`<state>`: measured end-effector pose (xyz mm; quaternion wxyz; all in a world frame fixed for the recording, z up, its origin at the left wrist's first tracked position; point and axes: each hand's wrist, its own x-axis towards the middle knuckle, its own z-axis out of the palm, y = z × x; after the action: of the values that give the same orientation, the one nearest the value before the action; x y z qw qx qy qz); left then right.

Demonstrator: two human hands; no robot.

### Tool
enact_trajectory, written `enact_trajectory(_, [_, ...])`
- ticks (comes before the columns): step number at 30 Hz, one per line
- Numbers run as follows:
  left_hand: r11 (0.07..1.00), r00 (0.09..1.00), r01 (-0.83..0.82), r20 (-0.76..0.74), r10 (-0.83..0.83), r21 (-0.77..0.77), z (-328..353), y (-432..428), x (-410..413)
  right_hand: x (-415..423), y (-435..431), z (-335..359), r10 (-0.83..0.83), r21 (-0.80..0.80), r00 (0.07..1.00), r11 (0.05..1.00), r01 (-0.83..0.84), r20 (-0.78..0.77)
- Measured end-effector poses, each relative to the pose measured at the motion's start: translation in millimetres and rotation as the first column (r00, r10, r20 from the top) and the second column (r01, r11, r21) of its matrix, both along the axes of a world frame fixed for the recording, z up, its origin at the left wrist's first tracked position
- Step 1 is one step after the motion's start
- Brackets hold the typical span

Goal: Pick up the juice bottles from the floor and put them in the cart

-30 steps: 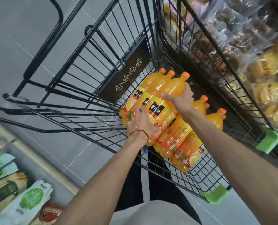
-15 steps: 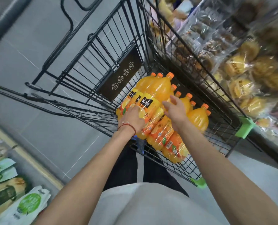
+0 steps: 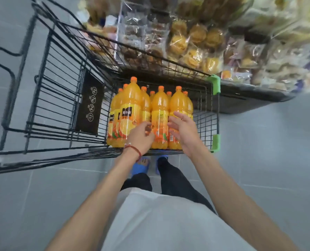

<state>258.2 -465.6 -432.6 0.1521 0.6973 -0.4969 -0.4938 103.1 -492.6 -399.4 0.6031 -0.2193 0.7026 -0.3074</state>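
Several orange juice bottles (image 3: 130, 105) with orange caps are packed together at the near end of the black wire cart (image 3: 60, 98). My left hand (image 3: 141, 136), with a red string on its wrist, hovers in front of the bottles' lower parts with loosely bent fingers and holds nothing. My right hand (image 3: 181, 131) is beside it with its fingers spread. It sits just in front of the rightmost bottles, and I cannot tell whether it touches them.
A shelf of bagged pastries (image 3: 195, 42) runs along the cart's far side. Green bumpers (image 3: 216, 84) mark the cart's corners. My feet in blue sandals (image 3: 139, 167) stand on the grey tile floor right behind the cart.
Both hands have let go of the top bottle and drawn back toward me. The view has swung round over the cart, and the bottles rest inside it.
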Motion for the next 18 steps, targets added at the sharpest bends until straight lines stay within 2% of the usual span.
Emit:
enact_trajectory(4, [0.98, 0.983, 0.182, 0.003, -0.183, -0.074, 23, -2, -18, -23, 38, 18, -0.162, -0.042, 0.987, 0.986, 0.162, 0.001])
enact_trajectory(9, [0.916, 0.926, 0.375, 0.011, -0.378, -0.142, 42, 1, -60, -63, 89, 38, -0.385, -0.131, 0.923, 0.916, 0.38, -0.011])
enact_trajectory(11, [0.902, 0.915, 0.398, -0.003, -0.404, -0.168, 46, 3, -74, -74, 103, 43, -0.426, -0.159, 0.904, 0.895, 0.416, -0.035])
enact_trajectory(14, [0.844, 0.858, 0.501, -0.015, -0.513, -0.192, 53, 13, -116, -104, 133, 49, -0.559, -0.176, 0.829, 0.819, 0.547, -0.023])
enact_trajectory(18, [0.723, 0.75, 0.64, 0.01, -0.661, -0.26, 63, 34, -181, -147, 177, 53, -0.698, -0.202, 0.716, 0.7, 0.685, 0.013])
